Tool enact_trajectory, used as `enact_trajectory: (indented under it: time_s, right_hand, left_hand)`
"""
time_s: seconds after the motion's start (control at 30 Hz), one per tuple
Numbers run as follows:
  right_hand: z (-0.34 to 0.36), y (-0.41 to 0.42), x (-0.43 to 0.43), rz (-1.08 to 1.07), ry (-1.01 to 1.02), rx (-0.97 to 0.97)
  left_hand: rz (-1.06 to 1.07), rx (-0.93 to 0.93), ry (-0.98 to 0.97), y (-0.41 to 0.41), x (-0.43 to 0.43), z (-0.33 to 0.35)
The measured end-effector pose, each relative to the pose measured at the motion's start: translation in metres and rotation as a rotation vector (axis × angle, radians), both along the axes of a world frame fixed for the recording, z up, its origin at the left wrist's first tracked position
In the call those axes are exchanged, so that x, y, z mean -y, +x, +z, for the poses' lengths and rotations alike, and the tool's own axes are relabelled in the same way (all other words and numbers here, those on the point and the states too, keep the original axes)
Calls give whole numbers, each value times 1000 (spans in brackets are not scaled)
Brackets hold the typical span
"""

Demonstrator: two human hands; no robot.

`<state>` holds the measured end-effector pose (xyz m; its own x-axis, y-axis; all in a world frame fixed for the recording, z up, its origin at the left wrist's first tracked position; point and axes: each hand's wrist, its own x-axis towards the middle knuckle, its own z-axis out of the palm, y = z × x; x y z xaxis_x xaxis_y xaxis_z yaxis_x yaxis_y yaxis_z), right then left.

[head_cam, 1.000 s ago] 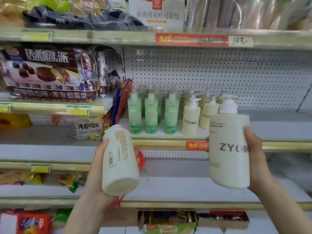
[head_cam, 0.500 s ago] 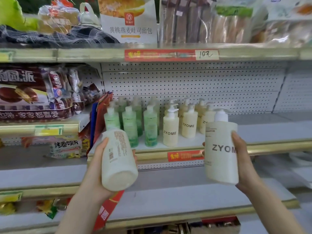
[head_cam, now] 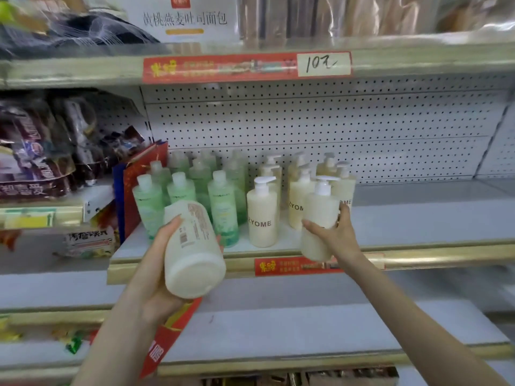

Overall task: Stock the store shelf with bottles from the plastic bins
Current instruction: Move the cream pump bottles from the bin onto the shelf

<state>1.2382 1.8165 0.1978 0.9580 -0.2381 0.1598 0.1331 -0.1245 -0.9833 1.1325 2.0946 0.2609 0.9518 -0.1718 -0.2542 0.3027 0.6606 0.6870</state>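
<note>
Quick update: the right hand (head_cam: 337,238) has pushed its pump bottle (head_cam: 317,207) forward from where it was a second ago, hanging out in front of the shelf with the ZYOME logo facing me. Now it's right up at the front edge of the shelf (head_cam: 418,224), just beside the row of cream bottles (head_cam: 262,215) already standing there, and it's turned so the logo no longer shows. The fingers are wrapped around the lower body, thumb on the near side, so that's a firm hold, and the base looks like it's overlapping the gold rail rather than sitting on the board, so I'd say it isn't set down yet. The left hand (head_cam: 156,274) hasn't really done anything. It's still clutching the second bottle (head_cam: 192,246), tipped over with its base towards me, in front of the green bottles (head_cam: 223,207). My read is that the right one is about to join the cream row, probably on the open stretch to the right, and the left one goes in after.
</note>
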Motion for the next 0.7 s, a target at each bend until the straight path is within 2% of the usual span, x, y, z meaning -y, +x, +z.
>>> enact_trajectory:
  time_s: [0.1, 0.27, 0.4, 0.57, 0.7]
  right_hand:
    - [-8, 26, -1, 56, -99, 43]
    - [-16, 51, -1, 128, -22, 51]
    - [-19, 63, 8, 125, -139, -14]
    - [-14, 64, 11, 183, -185, 41]
    - [-12, 63, 3, 144, -283, 48]
  left_hand:
    - [48, 1, 15, 6, 13, 2]
    - [104, 20, 16, 10, 19, 3]
    - [128, 11, 11, 8, 15, 5]
    - [156, -1, -27, 2, 14, 4]
    - [161, -43, -19, 1, 19, 3]
